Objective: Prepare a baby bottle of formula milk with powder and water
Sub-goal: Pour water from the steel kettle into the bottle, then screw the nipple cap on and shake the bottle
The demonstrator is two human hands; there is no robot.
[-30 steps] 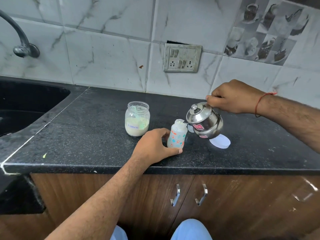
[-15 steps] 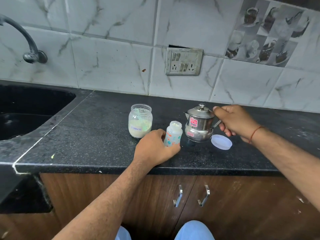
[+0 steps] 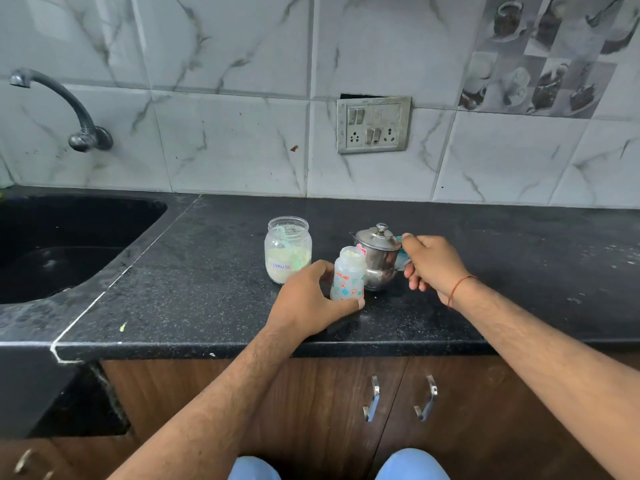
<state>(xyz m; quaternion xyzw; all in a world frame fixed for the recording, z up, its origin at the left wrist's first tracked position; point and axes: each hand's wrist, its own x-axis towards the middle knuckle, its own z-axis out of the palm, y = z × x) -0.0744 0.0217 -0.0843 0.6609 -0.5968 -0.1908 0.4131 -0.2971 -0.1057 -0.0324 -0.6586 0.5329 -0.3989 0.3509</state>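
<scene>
Black stone bench (image 3: 207,289) carries all items. Steel kettle (image 3: 377,261) stands upright; right hand (image 3: 433,265) grasps its handle. Powder jar (image 3: 288,249) sits at ten o'clock from the bottle. Left hand (image 3: 308,299) clasps the open, upright bottle (image 3: 348,275), just beside the kettle.

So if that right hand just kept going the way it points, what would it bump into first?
The right hand points left, fingers by the handle, so it would likely meet the steel kettle first; depth is hard to judge.
</scene>
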